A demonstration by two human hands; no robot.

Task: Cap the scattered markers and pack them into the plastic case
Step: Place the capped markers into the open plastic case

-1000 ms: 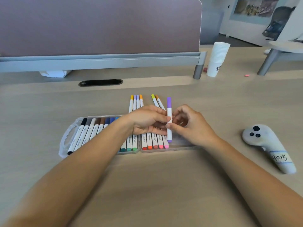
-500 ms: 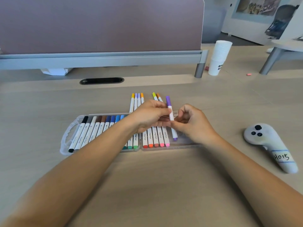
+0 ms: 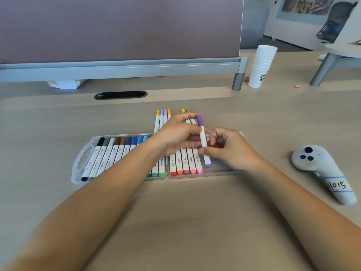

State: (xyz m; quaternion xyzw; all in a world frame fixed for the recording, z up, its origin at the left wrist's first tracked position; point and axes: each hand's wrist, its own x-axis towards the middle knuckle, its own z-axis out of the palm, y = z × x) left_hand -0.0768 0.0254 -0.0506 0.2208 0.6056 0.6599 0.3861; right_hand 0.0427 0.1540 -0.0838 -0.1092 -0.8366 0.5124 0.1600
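Bare table [image 3: 185, 216] opens nearer than the left hand [image 3: 175, 137] and right hand [image 3: 232, 151]. Loose markers [image 3: 161, 120] lie just beyond them, the plastic case [image 3: 218, 171] beneath, a white controller [image 3: 320, 167] well to the right.

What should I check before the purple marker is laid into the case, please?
1. Caps on both ends of the purple marker: ok.
2. Left hand and right hand both hold it: ok.
3. Free space in the plastic case beside the pink marker: ok.
4. Its near end touching the case: cannot tell.
5. Loose markers behind the case all packed: not ok.
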